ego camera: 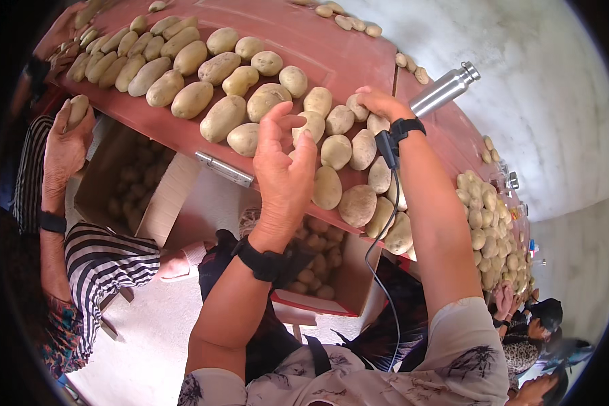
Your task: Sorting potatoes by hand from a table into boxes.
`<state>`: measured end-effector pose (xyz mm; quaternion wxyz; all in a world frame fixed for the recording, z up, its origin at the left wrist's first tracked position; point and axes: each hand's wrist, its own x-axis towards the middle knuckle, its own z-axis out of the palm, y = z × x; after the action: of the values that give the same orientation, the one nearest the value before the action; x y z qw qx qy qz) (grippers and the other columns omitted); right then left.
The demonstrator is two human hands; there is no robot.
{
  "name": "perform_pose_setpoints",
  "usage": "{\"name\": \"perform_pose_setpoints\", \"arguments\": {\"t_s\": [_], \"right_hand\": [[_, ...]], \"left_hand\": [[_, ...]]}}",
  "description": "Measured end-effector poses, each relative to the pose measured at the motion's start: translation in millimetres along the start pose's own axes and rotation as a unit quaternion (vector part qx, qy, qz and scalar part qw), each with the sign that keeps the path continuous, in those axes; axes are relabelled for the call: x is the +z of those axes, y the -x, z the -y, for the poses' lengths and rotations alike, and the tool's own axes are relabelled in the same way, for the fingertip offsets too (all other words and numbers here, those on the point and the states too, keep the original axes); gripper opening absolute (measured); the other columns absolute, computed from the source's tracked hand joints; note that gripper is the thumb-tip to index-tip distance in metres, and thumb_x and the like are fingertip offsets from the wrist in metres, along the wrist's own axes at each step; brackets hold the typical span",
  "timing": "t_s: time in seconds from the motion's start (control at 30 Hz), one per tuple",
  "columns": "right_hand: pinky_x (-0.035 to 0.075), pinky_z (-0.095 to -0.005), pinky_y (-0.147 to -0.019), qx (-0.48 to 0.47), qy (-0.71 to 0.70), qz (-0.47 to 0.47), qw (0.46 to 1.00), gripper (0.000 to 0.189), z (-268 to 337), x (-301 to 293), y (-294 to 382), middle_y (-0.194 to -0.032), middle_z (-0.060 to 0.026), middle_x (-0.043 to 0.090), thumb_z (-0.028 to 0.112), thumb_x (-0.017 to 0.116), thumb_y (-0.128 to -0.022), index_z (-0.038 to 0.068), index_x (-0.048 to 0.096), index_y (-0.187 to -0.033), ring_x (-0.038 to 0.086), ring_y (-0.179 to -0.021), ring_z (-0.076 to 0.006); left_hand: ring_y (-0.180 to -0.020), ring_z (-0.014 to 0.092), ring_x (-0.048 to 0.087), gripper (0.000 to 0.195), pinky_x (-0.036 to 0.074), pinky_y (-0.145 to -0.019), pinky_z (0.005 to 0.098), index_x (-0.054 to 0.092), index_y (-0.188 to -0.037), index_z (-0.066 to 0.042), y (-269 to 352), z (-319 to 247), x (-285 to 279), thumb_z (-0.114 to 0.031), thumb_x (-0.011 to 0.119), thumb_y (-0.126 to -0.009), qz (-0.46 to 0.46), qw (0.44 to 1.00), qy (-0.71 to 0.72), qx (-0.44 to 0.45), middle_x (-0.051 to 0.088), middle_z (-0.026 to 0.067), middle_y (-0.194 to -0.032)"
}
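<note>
Several potatoes lie in rows on a red table (309,45). My left hand (284,157) is raised palm-up over the near edge, its fingers apart and curled. Just behind those fingertips lies a pale potato (312,124), and I see nothing gripped in that hand. Farther right, my right hand (383,104) has its fingers around a smaller potato (356,108) among the others on the table; its thumb is hidden. Both wrists wear black bands, and a cable (373,248) hangs from the right one. Rounder potatoes (358,205) sit along the edge between my forearms.
A steel bottle (444,90) lies beyond my right wrist. Below the table are two cardboard boxes with potatoes, one at left (157,195) and one before my knees (358,271). At left a co-worker's hand (68,134) holds a potato. More people (530,335) sit by a potato heap (487,223).
</note>
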<state>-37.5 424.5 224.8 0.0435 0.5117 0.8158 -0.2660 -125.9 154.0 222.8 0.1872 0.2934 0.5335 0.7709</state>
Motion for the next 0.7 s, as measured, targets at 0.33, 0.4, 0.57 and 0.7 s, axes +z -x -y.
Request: {"name": "perform_pose_setpoints", "arguments": {"t_s": [0.33, 0.4, 0.57, 0.7], "right_hand": [[0.038, -0.0379, -0.098, -0.098, 0.025, -0.157, 0.982, 0.054, 2.6, -16.2, 21.5, -0.122, -0.0202, 0.054, 0.027, 0.049, -0.082, 0.004, 0.043, -0.130, 0.047, -0.118, -0.0328], [0.038, -0.0383, -0.097, -0.121, 0.077, -0.184, 0.972, 0.054, 11.4, -28.6, 51.0, -0.121, -0.0219, 0.054, 0.028, 0.049, -0.082, 0.005, 0.043, -0.130, 0.049, -0.115, -0.0340], [0.043, -0.0356, -0.087, -0.282, -0.080, -0.175, 0.940, 0.040, 42.6, -37.6, 189.2, -0.108, -0.0193, 0.059, 0.026, 0.053, -0.083, 0.003, 0.052, -0.117, 0.056, -0.103, -0.0286], [0.045, -0.0294, -0.085, -0.299, -0.189, -0.040, 0.935, 0.036, 23.3, -7.1, 287.0, -0.103, -0.0106, 0.061, 0.023, 0.055, -0.086, 0.000, 0.053, -0.114, 0.056, -0.101, -0.0183]], "left_hand": [[-0.088, 0.008, 0.050, 0.037, 0.040, -0.076, 0.0207, 0.042, -0.123, 0.001, 1.2, -2.4, 0.0, -0.003, 0.048, -0.087, 0.018, 0.999, 0.048, 0.002, 0.055, 0.0081, -0.105], [-0.089, 0.008, 0.050, 0.037, 0.040, -0.076, 0.0206, 0.042, -0.123, 0.001, 7.4, -0.6, -0.3, -0.003, 0.048, -0.087, 0.012, 0.999, 0.043, -0.003, 0.055, 0.0082, -0.106], [-0.089, 0.008, 0.049, 0.036, 0.040, -0.077, 0.0205, 0.041, -0.122, 0.004, 1.0, -1.8, -3.4, -0.004, 0.048, -0.087, -0.003, 0.999, 0.038, 0.000, 0.055, 0.0091, -0.105], [-0.075, 0.005, 0.046, 0.037, 0.038, -0.063, 0.0181, 0.042, -0.121, 0.005, 1.1, 11.3, -3.3, -0.002, 0.049, -0.085, -0.012, 0.999, 0.040, 0.013, 0.056, 0.0070, -0.097]]}}
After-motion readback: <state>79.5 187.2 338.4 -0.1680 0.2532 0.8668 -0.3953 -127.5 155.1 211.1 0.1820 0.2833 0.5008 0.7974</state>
